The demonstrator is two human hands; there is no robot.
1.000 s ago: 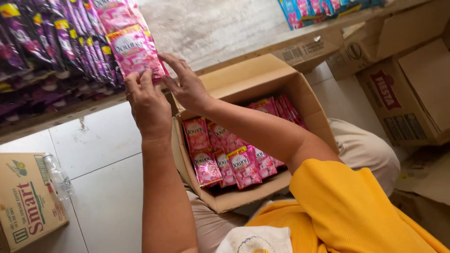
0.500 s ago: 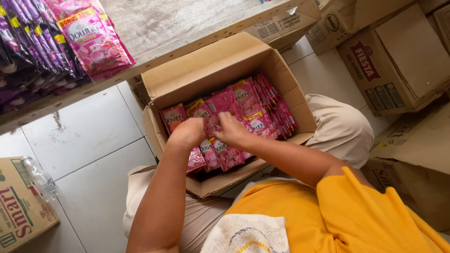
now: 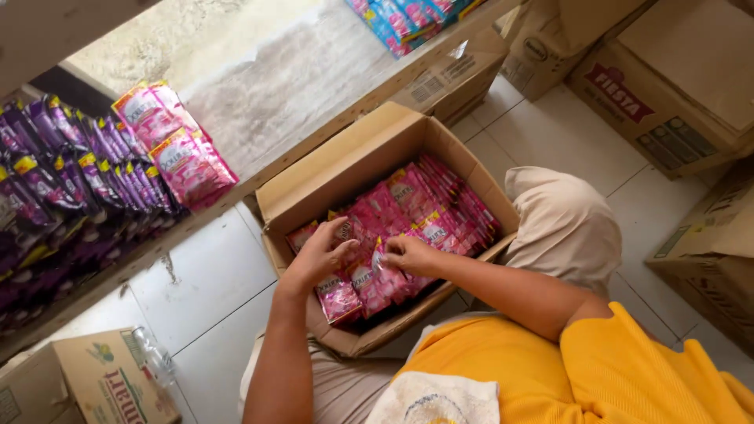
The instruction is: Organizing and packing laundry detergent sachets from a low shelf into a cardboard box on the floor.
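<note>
Both hands are down in the open cardboard box (image 3: 369, 169) on the person's lap: the left hand (image 3: 318, 255) lies with fingers curled over the pink sachets (image 3: 416, 216), and the right hand (image 3: 408, 253) pinches the top of a few. This looks like the picking-up step; lifting a bunch cleanly calls for a firmer grip before carrying it to the pink stack (image 3: 177, 153) on the shelf (image 3: 298, 86).

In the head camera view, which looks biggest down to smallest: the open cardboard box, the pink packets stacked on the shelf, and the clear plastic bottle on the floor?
1. Open cardboard box, clearly the largest.
2. Pink packets stacked on the shelf.
3. Clear plastic bottle, the smallest, though partly hidden behind a carton.
</note>
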